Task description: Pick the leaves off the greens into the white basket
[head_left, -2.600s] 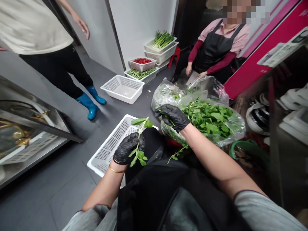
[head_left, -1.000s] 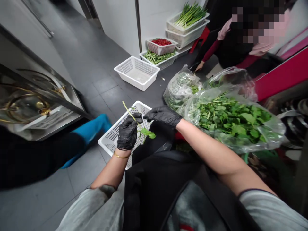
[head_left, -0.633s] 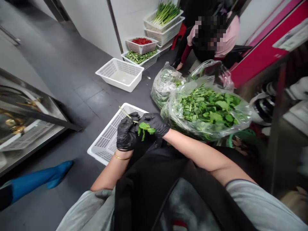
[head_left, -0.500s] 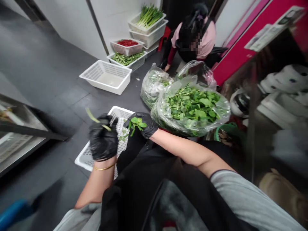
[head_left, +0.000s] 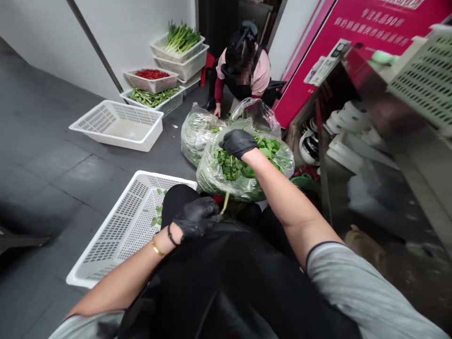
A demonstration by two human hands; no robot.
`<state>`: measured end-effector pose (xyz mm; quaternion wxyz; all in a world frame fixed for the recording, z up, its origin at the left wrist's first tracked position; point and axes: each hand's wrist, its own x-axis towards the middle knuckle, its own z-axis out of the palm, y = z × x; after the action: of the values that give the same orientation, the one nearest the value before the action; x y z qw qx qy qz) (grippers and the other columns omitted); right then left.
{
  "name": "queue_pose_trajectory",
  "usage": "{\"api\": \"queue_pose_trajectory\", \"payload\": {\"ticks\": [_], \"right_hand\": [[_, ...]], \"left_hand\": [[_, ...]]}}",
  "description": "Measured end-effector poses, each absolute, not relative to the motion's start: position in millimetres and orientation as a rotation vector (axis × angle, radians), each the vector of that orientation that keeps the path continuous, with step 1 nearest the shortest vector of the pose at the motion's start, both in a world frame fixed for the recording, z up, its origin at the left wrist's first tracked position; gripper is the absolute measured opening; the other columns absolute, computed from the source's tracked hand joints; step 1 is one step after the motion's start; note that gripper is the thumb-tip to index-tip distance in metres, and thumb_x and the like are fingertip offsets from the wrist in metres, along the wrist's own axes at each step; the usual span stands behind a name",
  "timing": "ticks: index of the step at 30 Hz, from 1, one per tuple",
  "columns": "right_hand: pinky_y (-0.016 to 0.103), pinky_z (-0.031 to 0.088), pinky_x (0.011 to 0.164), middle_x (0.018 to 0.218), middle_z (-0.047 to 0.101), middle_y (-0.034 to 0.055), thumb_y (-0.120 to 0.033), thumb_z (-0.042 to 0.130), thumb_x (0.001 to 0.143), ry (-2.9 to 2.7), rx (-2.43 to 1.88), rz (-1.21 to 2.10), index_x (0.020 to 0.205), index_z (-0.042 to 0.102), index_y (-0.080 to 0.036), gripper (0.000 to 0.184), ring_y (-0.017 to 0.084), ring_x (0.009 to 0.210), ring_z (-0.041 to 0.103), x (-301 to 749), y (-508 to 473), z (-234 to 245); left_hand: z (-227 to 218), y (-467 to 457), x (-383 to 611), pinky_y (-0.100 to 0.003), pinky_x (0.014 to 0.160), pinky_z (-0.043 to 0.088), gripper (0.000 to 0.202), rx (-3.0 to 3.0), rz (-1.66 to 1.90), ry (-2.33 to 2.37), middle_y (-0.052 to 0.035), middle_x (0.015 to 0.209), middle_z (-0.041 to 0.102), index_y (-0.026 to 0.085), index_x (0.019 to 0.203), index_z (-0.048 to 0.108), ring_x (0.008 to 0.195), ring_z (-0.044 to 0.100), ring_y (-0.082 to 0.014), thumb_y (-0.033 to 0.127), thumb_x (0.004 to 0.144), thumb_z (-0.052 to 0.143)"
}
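Head view: at 1 o'clock the right hand (head_left: 238, 143) is over leafy greens (head_left: 229, 168) in the central plastic bag (head_left: 207, 170), fingertips hidden, so its grip cannot be told. At 7, the blurred left hand (head_left: 198, 216) pinches a stem (head_left: 225, 203). A black-clad knee (head_left: 177, 201) blocks part of the perforated basket (head_left: 110, 230) at 8; beyond the bag, toward 12, a bending co-worker (head_left: 260, 71) is partly hidden.

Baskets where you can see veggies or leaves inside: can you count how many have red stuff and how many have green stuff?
Red: 1, the pepper basket
Green: 3, the bean basket, the onion basket and the near basket with loose leaves
Total: 4
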<state>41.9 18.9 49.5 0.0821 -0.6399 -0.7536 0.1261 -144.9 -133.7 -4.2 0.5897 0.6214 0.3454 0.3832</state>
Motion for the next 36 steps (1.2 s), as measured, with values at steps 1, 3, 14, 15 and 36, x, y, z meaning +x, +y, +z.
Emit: {"api": "queue_pose_trajectory", "payload": {"ticks": [1,3,14,15,36], "right_hand": [[0.035,0.045,0.092,0.111,0.068,0.0175,-0.040,0.057,0.084,-2.272,-2.052,0.274,0.106,0.071,-0.011,0.038,0.030,0.108,0.061,50,22,44],[0.037,0.047,0.093,0.113,0.067,0.0205,-0.035,0.059,0.081,-2.382,-2.247,0.146,0.110,0.070,-0.010,0.039,0.031,0.109,0.061,58,25,30],[0.027,0.048,0.085,0.111,0.069,0.0165,-0.036,0.055,0.086,-2.197,-2.265,0.214,0.108,0.072,-0.013,0.037,0.024,0.100,0.066,111,22,52],[0.027,0.048,0.085,0.111,0.070,0.0138,-0.038,0.053,0.087,-2.167,-2.233,0.206,0.109,0.072,-0.015,0.036,0.023,0.100,0.066,114,22,56],[0.026,0.050,0.062,0.073,0.069,0.0034,-0.031,0.065,0.075,-1.946,-1.913,0.457,0.096,0.072,-0.019,0.025,0.015,0.064,0.064,148,16,77]], "left_hand": [[-6,-129,-138,-0.030,0.080,0.048,0.017,1.598,0.818,0.769,-0.0044,0.070,0.069,0.022,0.065,0.074,0.070,0.059,-0.0190,0.015,0.054,0.084],[-7,-123,-132,-0.031,0.079,0.048,0.015,1.802,0.780,0.730,-0.0051,0.077,0.071,0.024,0.073,0.076,0.073,0.061,-0.0204,0.021,0.060,0.082],[-5,-122,-155,-0.024,0.063,0.049,0.013,1.811,0.800,0.875,-0.0039,0.071,0.070,0.022,0.080,0.076,0.063,0.061,-0.0158,0.032,0.078,0.067],[-5,-122,-153,-0.024,0.063,0.049,0.013,1.793,0.805,0.876,-0.0038,0.070,0.070,0.022,0.079,0.076,0.063,0.061,-0.0157,0.031,0.078,0.068],[-11,-114,-160,-0.030,0.062,0.053,0.011,1.481,0.966,0.944,-0.0071,0.073,0.073,0.019,0.073,0.077,0.067,0.066,-0.0213,0.030,0.070,0.076]]}}
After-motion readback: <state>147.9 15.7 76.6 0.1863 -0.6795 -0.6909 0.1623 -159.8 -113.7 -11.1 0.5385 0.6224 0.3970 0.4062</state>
